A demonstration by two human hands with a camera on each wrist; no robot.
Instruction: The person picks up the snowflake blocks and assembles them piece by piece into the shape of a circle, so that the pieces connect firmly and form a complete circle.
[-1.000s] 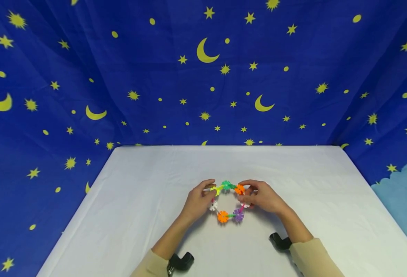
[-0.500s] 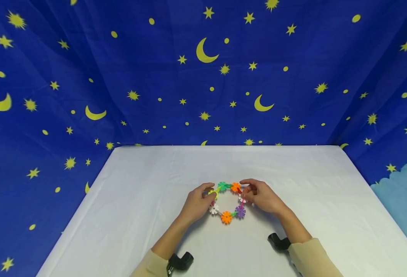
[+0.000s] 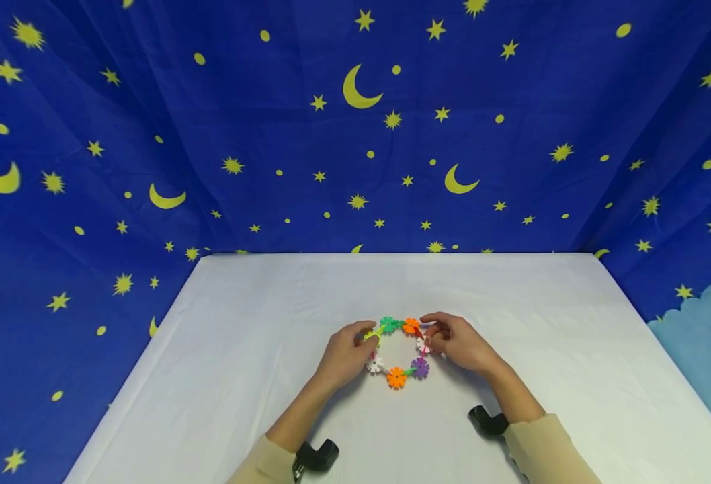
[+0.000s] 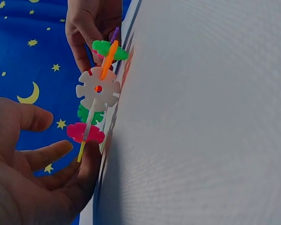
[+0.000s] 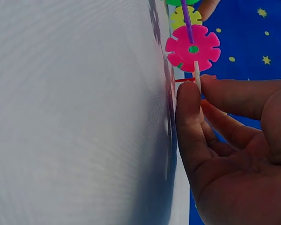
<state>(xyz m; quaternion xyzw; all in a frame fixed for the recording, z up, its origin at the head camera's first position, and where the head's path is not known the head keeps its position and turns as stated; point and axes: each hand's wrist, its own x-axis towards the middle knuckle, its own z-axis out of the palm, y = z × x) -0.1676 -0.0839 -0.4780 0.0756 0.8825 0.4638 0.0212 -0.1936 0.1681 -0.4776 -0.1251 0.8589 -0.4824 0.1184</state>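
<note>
A ring of slotted plastic snowflake discs [image 3: 396, 378] lies flat, close over the white table, its pieces joined edge to edge in orange, purple, white, green, yellow and pink. My left hand [image 3: 345, 353] is at the ring's left side, pinching the yellow disc [image 3: 372, 338]; its upper fingers are spread apart in the left wrist view. On the other side my right hand [image 3: 459, 341] pinches the white disc [image 5: 197, 75] between thumb and finger, beside a pink disc [image 5: 193, 48]. Fingers cover parts of both side discs.
The white-covered table [image 3: 259, 309] reaches back to a blue curtain [image 3: 307, 134] with yellow moons and stars, which also hangs at both sides. Black wrist mounts [image 3: 318, 457] sit under the forearms. A light blue patch [image 3: 706, 349] shows at right.
The ring has turned a little counterclockwise: its far discs shifted left and its near orange disc shifted right. My right fingers now hold the white disc; the left hand stays about where it was.
</note>
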